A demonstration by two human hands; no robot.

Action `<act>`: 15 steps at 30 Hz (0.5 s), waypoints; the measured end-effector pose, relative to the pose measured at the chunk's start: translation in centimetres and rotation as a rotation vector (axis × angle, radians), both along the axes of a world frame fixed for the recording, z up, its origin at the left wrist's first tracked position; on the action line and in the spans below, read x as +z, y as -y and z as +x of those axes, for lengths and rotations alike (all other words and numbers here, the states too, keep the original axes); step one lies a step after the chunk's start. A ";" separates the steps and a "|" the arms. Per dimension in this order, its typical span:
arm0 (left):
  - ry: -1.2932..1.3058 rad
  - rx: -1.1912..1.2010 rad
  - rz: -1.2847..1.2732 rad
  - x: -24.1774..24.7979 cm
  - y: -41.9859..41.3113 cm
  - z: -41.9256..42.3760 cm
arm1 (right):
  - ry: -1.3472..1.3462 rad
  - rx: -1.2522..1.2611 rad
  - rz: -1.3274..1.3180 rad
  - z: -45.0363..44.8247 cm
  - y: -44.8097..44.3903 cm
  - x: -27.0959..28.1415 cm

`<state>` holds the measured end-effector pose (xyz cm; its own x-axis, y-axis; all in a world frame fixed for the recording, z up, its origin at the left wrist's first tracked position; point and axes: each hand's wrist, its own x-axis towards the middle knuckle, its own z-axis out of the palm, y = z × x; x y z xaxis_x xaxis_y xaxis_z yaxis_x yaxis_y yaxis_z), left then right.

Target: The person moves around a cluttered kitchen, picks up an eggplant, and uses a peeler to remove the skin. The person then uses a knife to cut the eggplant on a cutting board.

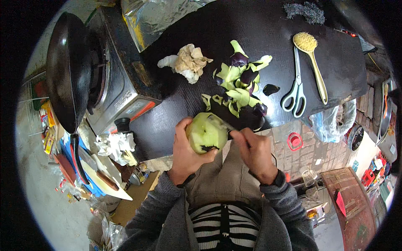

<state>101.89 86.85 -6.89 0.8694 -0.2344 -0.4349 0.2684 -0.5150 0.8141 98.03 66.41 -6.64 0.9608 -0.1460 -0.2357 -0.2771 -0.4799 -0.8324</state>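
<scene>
A round eggplant [202,128], mostly stripped to pale green flesh, rests in my left hand [182,155] at the table's front edge. One dark strip of skin is left on its lower side, near my thumb. My right hand [257,153] grips a small knife [223,124] whose blade lies against the eggplant's upper right; its handle is hidden in my fingers. Just beyond, a loose heap of purple and green eggplant peels [240,95] lies on the black table [176,103]. A single dark peel [271,89] sits apart to the right.
Scissors [296,86] and a yellow-bristled brush [317,72] lie at the right; steel wool [304,13] is farther back. Crumpled paper [191,61] lies left of the peels. A stove [121,103] with a tilted wok [67,72] stands left. A plastic-lined bin [329,122] is below the right edge.
</scene>
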 end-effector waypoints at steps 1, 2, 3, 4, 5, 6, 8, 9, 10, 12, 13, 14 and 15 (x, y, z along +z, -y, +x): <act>0.000 0.023 -0.065 -0.3 -0.3 -0.4 | -0.037 0.031 -0.101 -0.1 -0.1 -0.8; -0.003 0.016 -0.121 -0.6 -0.7 -0.3 | -0.075 0.062 -0.202 0.0 -0.1 -2.0; -0.017 0.059 -0.160 -0.7 -0.9 -0.2 | -0.110 0.095 -0.301 0.2 -0.1 -3.0; -0.032 0.102 -0.200 -0.8 -1.2 -0.3 | -0.106 0.067 -0.196 0.3 0.1 -3.6; -0.046 0.145 -0.239 -0.9 -1.5 -0.5 | -0.115 0.021 -0.122 -0.1 0.2 -3.7; -0.011 0.138 -0.278 -1.3 -1.9 -0.7 | -0.109 -0.020 -0.047 0.6 0.2 -3.1; -0.027 0.101 -0.212 -1.4 -2.2 -0.8 | -0.100 -0.022 0.037 0.8 -0.1 -1.4; -0.019 0.080 -0.185 -1.4 -2.0 -0.3 | -0.064 0.028 0.014 1.0 -0.5 -1.1; -0.035 0.119 -0.240 -1.1 -1.9 -0.5 | -0.028 0.079 -0.010 1.0 -1.1 -0.8; -0.014 0.107 -0.207 -1.4 -1.9 -0.6 | -0.004 0.152 -0.105 1.2 -1.2 -1.3; 0.002 0.101 -0.188 -1.6 -2.0 -0.5 | -0.015 0.160 -0.190 1.7 -0.9 -2.1; 0.026 0.083 -0.173 -1.5 -2.1 -0.6 | -0.026 0.167 -0.276 2.1 -0.6 -2.8; 0.048 0.065 -0.161 -1.4 -2.2 -0.6 | -0.038 0.174 -0.365 2.4 -0.2 -3.6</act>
<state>101.28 89.00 -8.34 0.9036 -0.2408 -0.3543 0.2559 -0.3597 0.8973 100.47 66.58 -10.20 0.9701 -0.0628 -0.2346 -0.1933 -0.7844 -0.5893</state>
